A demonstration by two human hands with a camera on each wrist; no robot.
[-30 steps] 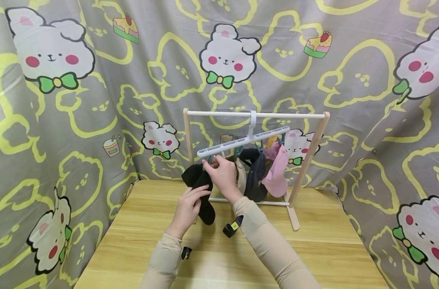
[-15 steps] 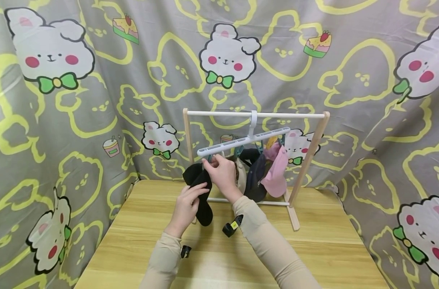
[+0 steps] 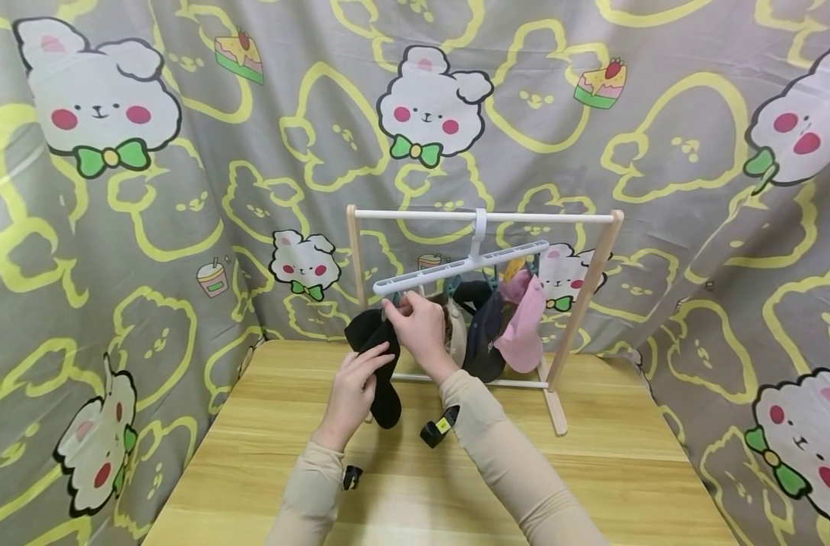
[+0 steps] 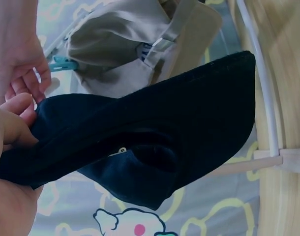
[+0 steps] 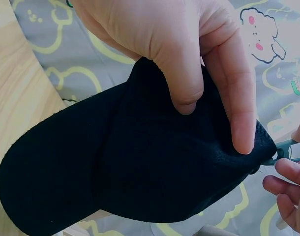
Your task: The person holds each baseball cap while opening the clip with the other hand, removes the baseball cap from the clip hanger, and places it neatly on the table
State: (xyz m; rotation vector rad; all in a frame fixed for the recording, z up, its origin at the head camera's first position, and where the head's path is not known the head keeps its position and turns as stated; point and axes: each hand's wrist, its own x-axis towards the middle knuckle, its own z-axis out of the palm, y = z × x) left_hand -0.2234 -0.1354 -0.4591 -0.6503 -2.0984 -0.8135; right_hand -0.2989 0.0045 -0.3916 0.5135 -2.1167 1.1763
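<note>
A black baseball cap [image 3: 386, 394] hangs at the left end of a light-blue clip hanger [image 3: 456, 267], its brim pointing down. My left hand [image 3: 353, 390] grips the crown of the cap from the left, thumb and fingers on the cloth in the right wrist view. My right hand [image 3: 420, 326] is just under the hanger's left end, where its fingertips pinch a dark green clip [image 5: 286, 149]. The clip's tip meets the edge of the cap [image 5: 140, 162]. In the left wrist view the opening of the cap [image 4: 209, 108] faces the camera.
Clipped farther right are a beige cap [image 4: 125, 44], a dark navy cap [image 3: 485, 341] and a pink cap [image 3: 524, 326]. The hanger hooks over a white rod [image 3: 415, 215] of a wooden rack [image 3: 582, 303] on the wooden table [image 3: 592, 470]. Patterned curtains [image 3: 538, 167] surround it.
The black cap's lower end has swung slightly left, with the left hand shifting a little along with it. The right hand stays at the clip.
</note>
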